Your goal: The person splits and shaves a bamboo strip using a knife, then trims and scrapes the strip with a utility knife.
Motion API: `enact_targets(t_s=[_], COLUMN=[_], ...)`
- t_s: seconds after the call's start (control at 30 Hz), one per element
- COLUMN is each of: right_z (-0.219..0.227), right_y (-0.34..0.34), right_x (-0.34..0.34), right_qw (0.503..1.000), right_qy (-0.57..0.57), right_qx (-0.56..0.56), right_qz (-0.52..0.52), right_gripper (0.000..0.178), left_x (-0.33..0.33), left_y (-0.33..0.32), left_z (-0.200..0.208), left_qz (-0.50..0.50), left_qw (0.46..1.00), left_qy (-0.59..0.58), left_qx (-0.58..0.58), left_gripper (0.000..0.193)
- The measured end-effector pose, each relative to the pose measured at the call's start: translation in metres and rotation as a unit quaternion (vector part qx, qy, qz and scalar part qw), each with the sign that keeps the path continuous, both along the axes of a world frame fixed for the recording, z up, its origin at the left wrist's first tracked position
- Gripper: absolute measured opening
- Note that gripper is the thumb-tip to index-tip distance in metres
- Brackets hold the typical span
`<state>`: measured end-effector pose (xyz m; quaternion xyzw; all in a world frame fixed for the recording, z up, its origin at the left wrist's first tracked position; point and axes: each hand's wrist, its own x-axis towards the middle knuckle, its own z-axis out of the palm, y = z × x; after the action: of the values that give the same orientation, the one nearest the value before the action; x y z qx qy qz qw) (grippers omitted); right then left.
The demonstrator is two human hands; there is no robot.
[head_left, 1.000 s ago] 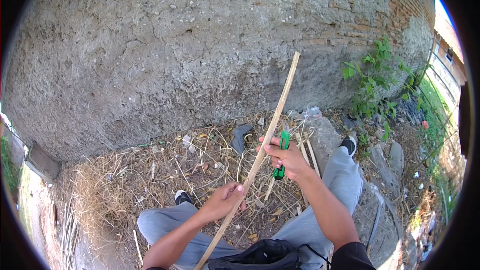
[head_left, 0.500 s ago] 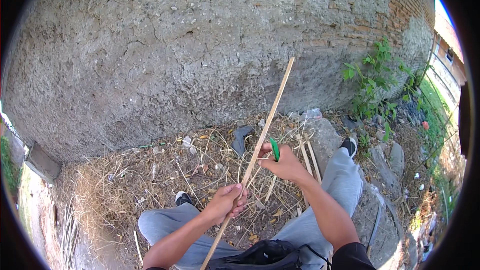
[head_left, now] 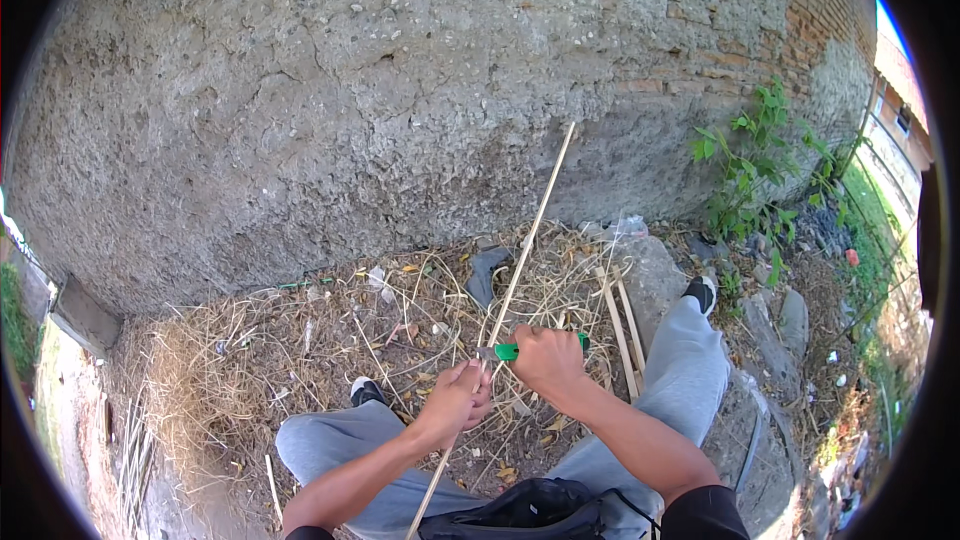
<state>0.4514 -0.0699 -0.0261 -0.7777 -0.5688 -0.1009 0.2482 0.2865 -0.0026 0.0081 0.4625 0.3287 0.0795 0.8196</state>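
A long thin strip of pale wood, perhaps bamboo [head_left: 541, 212], slants from between my knees up toward the wall. My left hand [head_left: 455, 406] is closed round its lower half. My right hand [head_left: 546, 364] grips a green-handled cutter knife [head_left: 507, 351] held sideways. The blade end meets the strip just above my left fingers, so both hands are close together. Part of the handle is hidden in my right fist, and its end shows past the far side.
A rough plastered wall [head_left: 350, 120] rises ahead. More pale strips [head_left: 613, 330] lie by my right leg, near a stone slab [head_left: 650, 285]. Dry shavings [head_left: 210, 380] cover the ground round a dark grey scrap [head_left: 486, 275]. A leafy plant [head_left: 755, 175] grows at right. A black bag [head_left: 530, 508] rests at my lap.
My right hand has come down and nearer my left hand, turning the knife from upright to sideways against the strip. The strip has rolled to show a narrower side.
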Motion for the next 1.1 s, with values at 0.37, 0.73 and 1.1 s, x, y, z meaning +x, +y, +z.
enact_targets(t_s=[0.37,0.73,1.1], right_z=[-0.002,0.002,-0.038], right_y=[0.034,0.031,0.037], right_x=[0.024,0.081,0.099], right_qw=[0.997,0.968,0.972], right_qy=[0.025,0.140,0.095], right_qx=[0.012,-0.067,-0.070], right_qz=[-0.075,-0.198,-0.201], right_gripper=[0.012,0.018,0.021], left_x=[0.000,-0.053,-0.176], left_y=[0.006,-0.020,-0.054], left_z=[0.022,0.015,0.018], left_qz=[-0.019,-0.088,0.001], left_qw=[0.999,0.986,0.964], left_qy=[0.022,0.143,0.265], left_qx=[-0.034,0.016,-0.008], left_gripper=[0.028,0.030,0.031])
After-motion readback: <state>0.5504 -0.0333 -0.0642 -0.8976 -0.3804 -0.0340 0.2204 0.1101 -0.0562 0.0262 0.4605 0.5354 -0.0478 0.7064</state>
